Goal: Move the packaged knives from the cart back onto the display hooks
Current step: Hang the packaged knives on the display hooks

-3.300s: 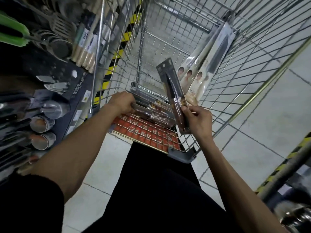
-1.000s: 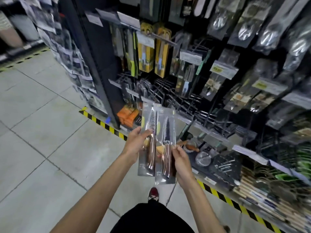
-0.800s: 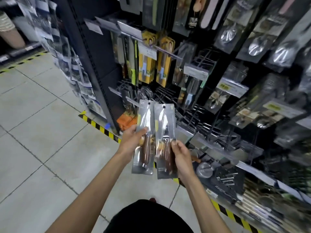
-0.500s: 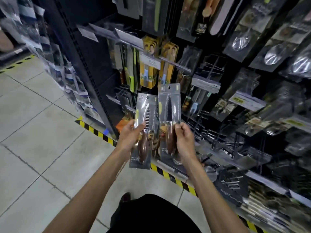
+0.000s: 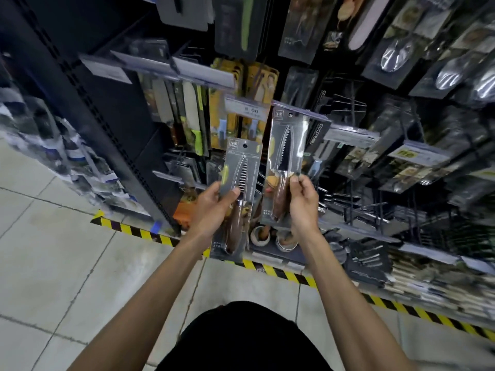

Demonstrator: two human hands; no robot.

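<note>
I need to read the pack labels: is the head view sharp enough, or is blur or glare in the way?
Head view: both knife packs, left and right, are fairly sharp at centre, though their print is too small to read; glare streaks the film. Shelves smear toward the edges, with wide-angle bending.

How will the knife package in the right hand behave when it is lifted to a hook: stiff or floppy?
The knife package stands upright above the right hand without drooping, so probably fairly stiff. Its glossy film looks slippery. Held low at the handle, it may sway.
</note>
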